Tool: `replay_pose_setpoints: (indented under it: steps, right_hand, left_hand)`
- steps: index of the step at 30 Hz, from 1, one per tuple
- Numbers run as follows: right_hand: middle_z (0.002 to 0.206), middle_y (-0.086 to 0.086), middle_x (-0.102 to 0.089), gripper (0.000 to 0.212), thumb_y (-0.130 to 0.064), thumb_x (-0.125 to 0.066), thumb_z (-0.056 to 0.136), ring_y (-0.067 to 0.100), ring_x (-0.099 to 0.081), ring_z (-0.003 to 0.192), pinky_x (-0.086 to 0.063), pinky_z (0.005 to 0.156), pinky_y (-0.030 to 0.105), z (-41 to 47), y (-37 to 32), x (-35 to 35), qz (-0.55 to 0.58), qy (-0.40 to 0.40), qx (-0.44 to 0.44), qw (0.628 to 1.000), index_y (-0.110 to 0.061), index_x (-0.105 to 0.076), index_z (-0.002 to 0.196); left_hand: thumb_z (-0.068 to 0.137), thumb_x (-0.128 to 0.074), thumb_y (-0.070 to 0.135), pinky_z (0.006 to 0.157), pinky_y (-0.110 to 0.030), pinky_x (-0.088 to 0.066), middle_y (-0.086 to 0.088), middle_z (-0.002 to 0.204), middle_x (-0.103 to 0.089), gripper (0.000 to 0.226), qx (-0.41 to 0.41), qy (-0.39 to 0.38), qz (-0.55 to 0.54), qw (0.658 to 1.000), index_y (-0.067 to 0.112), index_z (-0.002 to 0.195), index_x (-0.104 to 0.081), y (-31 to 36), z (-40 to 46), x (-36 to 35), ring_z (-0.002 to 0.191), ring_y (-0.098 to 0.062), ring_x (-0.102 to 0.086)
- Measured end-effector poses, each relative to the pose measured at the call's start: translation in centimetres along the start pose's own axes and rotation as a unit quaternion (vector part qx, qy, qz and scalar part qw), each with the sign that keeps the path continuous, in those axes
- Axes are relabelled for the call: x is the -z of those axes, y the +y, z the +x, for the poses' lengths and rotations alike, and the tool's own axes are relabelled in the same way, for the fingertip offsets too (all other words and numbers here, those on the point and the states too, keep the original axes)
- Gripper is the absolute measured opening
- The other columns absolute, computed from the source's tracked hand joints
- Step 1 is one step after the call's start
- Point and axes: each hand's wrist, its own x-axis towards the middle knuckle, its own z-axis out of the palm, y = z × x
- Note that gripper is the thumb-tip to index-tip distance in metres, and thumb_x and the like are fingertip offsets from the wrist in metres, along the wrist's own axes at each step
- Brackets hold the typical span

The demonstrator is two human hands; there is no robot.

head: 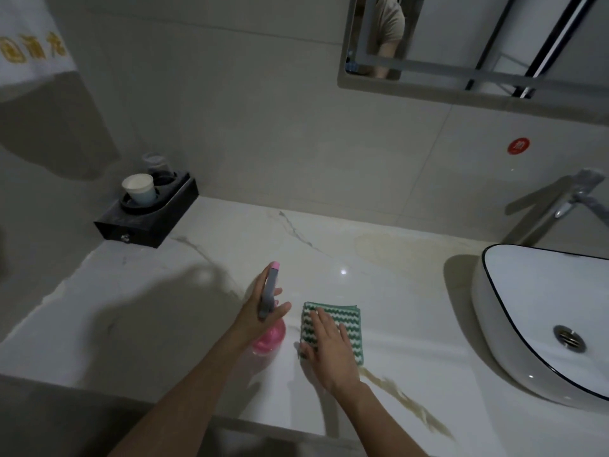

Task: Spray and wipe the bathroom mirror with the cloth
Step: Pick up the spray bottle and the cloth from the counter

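1. While the mirror (494, 37) hangs on the wall above the counter, well apart from both hands, the two tools of the task sit low on the marble countertop (395, 291), just beside one another.
2. Left hand (263, 308): placed against the grey trigger head of the spray bottle (268, 338). The fingers are nearly straight and slightly spread, reaching past the head on its right side; they lie along it, not closed round it. The bottle stands roughly upright, pink collar and pale body below the hand.
3. Right hand (326, 344): laid flat on the folded green-and-white cloth (342, 321), fingers extended and close together, thumb at the cloth's left edge. Nothing is gathered or pinched; the palm presses the cloth to the counter.
4. Step in hand, as judged: taking up both tools before spraying. To do it well, the left fingers should wrap the bottle's neck below the trigger, the index finger free for the lever and the nozzle turned toward the glass.
5. The right hand should curl its fingertips under the cloth's far edge and lift it folded, so a flat pad meets the mirror.
6. Surroundings: a vessel basin (543, 324) and faucet (560, 206) to the right; a black cup holder (148, 212) with a paper cup (138, 189) at the back left. A yellowish stain crosses the counter near the cloth.
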Motion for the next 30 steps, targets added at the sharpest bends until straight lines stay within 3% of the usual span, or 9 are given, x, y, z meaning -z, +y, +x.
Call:
replay_pose_setpoints:
  steps: [5,9,12,14,18,20,25,28,30]
  right_hand:
    - [0.160,-0.001,-0.001,0.064,-0.038,-0.033,0.101,0.012,0.004,0.146,0.017,0.108,0.027,-0.2,0.3,0.1,-0.017,0.001,-0.005,1.000,-0.017,-0.001,0.152]
    - [0.160,0.000,-0.002,0.064,-0.037,-0.035,0.100,0.013,0.003,0.147,0.015,0.110,0.028,-0.1,0.6,0.0,-0.019,0.005,-0.013,1.000,-0.016,-0.002,0.152]
    - [0.160,0.001,-0.001,0.065,-0.036,-0.035,0.100,0.014,0.004,0.147,0.015,0.110,0.029,0.0,0.7,-0.2,-0.018,0.005,-0.016,1.000,-0.016,-0.001,0.152]
    - [0.160,0.001,0.000,0.065,-0.038,-0.034,0.100,0.014,0.004,0.147,0.016,0.110,0.030,0.2,0.8,-0.4,-0.022,0.001,-0.016,1.000,-0.016,-0.001,0.152]
    - [0.160,0.000,-0.001,0.065,-0.041,-0.032,0.100,0.013,0.004,0.147,0.016,0.110,0.029,0.7,0.7,-1.2,-0.015,-0.006,-0.023,1.000,-0.015,-0.001,0.152]
    - [0.160,0.000,0.000,0.067,-0.048,-0.022,0.097,0.013,0.004,0.147,0.016,0.110,0.029,0.9,0.6,-1.4,-0.024,-0.013,-0.019,0.999,-0.015,0.000,0.152]
    - [0.159,0.001,-0.011,0.066,-0.042,-0.034,0.094,0.015,-0.008,0.146,0.010,0.114,0.030,1.0,1.5,-2.4,-0.008,-0.009,-0.029,1.000,-0.014,-0.015,0.151]
    - [0.137,0.002,-0.053,0.063,-0.046,-0.050,0.078,0.018,-0.052,0.125,-0.029,0.104,0.041,1.1,1.5,-2.3,-0.033,-0.003,-0.059,0.998,-0.013,-0.056,0.130]
    - [0.145,0.003,-0.044,0.062,-0.044,-0.050,0.084,0.019,-0.044,0.133,-0.023,0.108,0.040,1.3,1.6,-1.6,-0.032,-0.015,-0.057,0.998,-0.013,-0.048,0.138]
  left_hand:
    - [0.065,-0.072,0.033,0.097,-0.041,-0.045,0.015,0.135,-0.039,0.094,0.022,0.114,-0.068,0.991,0.028,0.140,-0.017,0.1,-0.8,-1.8,0.121,-0.028,-0.050]
    - [0.057,-0.076,0.040,0.100,-0.049,-0.044,0.037,0.139,-0.020,0.102,0.000,0.080,-0.063,0.995,0.031,0.141,-0.019,-0.1,-0.9,-2.1,0.124,-0.018,-0.046]
    - [0.051,-0.080,0.059,0.101,-0.053,-0.043,0.038,0.119,-0.044,0.118,0.028,0.088,-0.025,0.995,0.029,0.144,-0.015,-1.1,-0.4,-0.9,0.108,-0.011,-0.053]
    - [0.048,-0.079,0.066,0.096,-0.055,-0.046,0.019,0.103,-0.057,0.115,0.030,0.075,-0.011,0.997,0.041,0.141,-0.016,-1.4,-0.3,-0.1,0.096,-0.005,-0.052]
    - [0.050,-0.082,0.057,0.090,-0.029,-0.049,-0.005,0.109,-0.058,0.101,0.004,0.037,-0.002,0.999,0.060,0.129,-0.019,-0.4,0.0,0.3,0.103,-0.022,-0.061]
    - [0.054,-0.084,0.049,0.087,-0.036,-0.051,-0.003,0.115,-0.059,0.096,0.005,0.030,-0.025,0.999,0.051,0.130,-0.024,-0.1,0.1,-0.1,0.102,-0.022,-0.062]
    - [0.063,-0.073,0.043,0.069,-0.029,-0.049,-0.018,0.067,-0.060,0.059,-0.038,0.092,-0.026,0.995,0.034,0.114,-0.046,-0.6,0.0,-1.2,0.059,-0.014,-0.056]
    - [0.067,-0.065,0.043,0.055,-0.019,-0.042,0.001,0.050,-0.048,0.043,-0.050,0.117,-0.017,0.992,0.040,0.107,-0.047,-0.9,0.0,-1.5,0.047,-0.003,-0.045]
    - [0.068,-0.063,0.043,0.055,-0.023,-0.042,0.006,0.050,-0.048,0.039,-0.055,0.133,0.002,0.990,0.042,0.103,-0.048,-0.8,0.2,-1.4,0.046,-0.004,-0.044]
